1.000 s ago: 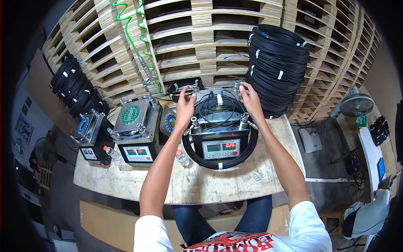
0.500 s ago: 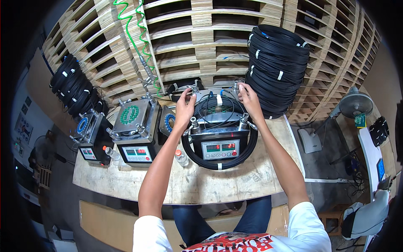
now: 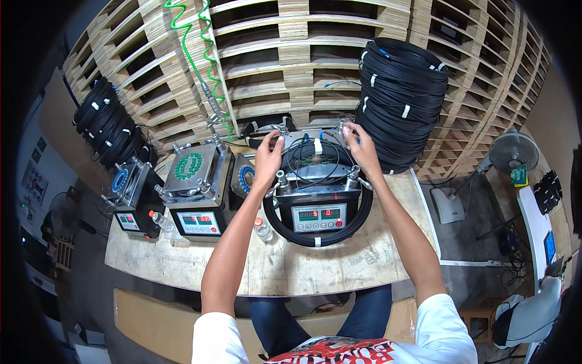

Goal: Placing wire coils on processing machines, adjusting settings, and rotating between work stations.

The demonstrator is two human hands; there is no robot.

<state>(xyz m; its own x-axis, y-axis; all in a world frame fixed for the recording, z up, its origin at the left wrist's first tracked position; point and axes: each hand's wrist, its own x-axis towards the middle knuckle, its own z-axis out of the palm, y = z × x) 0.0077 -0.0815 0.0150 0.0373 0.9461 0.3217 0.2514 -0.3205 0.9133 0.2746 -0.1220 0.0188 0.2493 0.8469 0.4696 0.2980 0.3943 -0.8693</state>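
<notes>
A silver and black bench machine [image 3: 291,199] with red digital displays stands before me. A coil of thin black cable [image 3: 368,212] with white ties hangs around it, and finer loops lie across its top plate. My left hand [image 3: 268,161] curls its fingers at the rear left clamp post [image 3: 283,128]. My right hand [image 3: 362,150] is bent the same way at the rear right clamp post [image 3: 344,124]; the fingers partly hide what they grip. Front left [image 3: 282,180] and front right clamps [image 3: 353,177] stand untouched. Green connector pieces [image 3: 315,160] show under the loops.
Two similar machines, one with a green ring [image 3: 188,165] and one with a blue ring [image 3: 120,181], stand left. Small bottles [image 3: 262,230] sit between. Tall black cable stacks [image 3: 403,106] rise behind, before wooden pallets [image 3: 294,54]. A green coiled hose [image 3: 209,60] hangs down. A fan [image 3: 513,151] stands right.
The right-hand red reading on the machine in front of me has changed. My right fingers have shifted slightly at the rear right clamp; the left hand stays nearly still.
</notes>
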